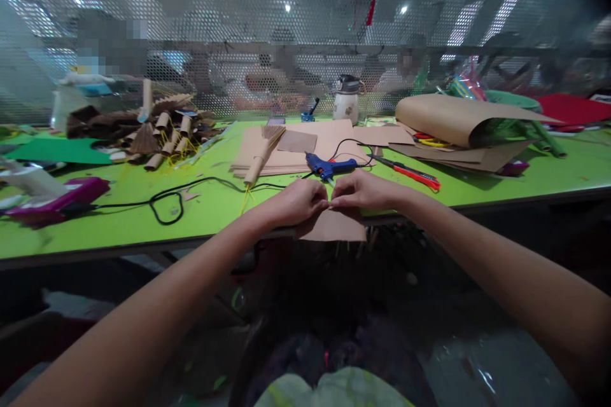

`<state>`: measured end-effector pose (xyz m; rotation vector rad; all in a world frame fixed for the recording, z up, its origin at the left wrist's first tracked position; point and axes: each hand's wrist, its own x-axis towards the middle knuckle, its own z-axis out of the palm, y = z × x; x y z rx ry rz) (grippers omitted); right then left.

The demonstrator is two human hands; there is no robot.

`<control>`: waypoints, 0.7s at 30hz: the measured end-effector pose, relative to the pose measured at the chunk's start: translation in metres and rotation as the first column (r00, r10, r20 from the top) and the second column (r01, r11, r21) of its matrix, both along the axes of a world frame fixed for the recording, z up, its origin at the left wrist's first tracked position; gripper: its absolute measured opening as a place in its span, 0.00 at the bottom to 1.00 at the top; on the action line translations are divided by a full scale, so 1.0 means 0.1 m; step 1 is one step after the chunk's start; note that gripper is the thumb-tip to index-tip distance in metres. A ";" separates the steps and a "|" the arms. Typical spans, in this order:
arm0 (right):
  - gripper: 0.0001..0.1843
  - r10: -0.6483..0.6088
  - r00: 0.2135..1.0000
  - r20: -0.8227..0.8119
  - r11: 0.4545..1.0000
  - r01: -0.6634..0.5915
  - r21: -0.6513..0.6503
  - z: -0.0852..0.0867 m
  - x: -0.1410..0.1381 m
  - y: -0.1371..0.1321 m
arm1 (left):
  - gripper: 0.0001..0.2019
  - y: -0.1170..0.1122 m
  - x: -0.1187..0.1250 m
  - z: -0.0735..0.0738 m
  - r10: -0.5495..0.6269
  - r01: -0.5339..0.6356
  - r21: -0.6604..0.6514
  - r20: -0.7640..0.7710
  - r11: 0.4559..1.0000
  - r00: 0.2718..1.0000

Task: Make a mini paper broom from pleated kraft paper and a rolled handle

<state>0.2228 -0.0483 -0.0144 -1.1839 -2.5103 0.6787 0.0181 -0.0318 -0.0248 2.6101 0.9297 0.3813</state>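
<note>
Both my hands meet at the near edge of the green table [143, 222]. My left hand [298, 200] and my right hand [360, 191] pinch the top edge of a small sheet of brown kraft paper [334, 227] that hangs over the table edge. Fingertips of both hands touch each other. Just behind them lies a blue glue gun [329, 167] with a black cord [167, 200]. A stack of brown paper sheets [305, 143] lies beyond, with a rolled paper broom [262, 156] across it.
A red-handled cutter [413, 175] lies to the right, a big curled kraft sheet [458, 117] behind it. Paper rolls and folded fans [162, 130] pile at the back left. A magenta tool [62, 197] sits far left. A white jar [346, 102] stands before the mesh screen.
</note>
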 end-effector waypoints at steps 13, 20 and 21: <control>0.09 -0.016 0.998 -0.059 0.999 0.013 -0.045 0.00 0.00 0.00 | 0.06 -0.05 -0.06 -0.08 -0.052 0.045 0.068 0.099 0.997 0.994; 0.07 0.084 0.996 0.039 0.996 -0.083 -0.015 0.02 0.05 0.11 | 0.10 0.01 -0.09 -0.10 -0.148 0.135 0.140 0.084 0.981 0.985; 0.07 0.080 0.996 0.047 0.997 -0.080 -0.008 0.02 0.05 0.11 | 0.12 0.01 -0.09 -0.09 -0.151 0.139 0.149 0.074 0.979 0.986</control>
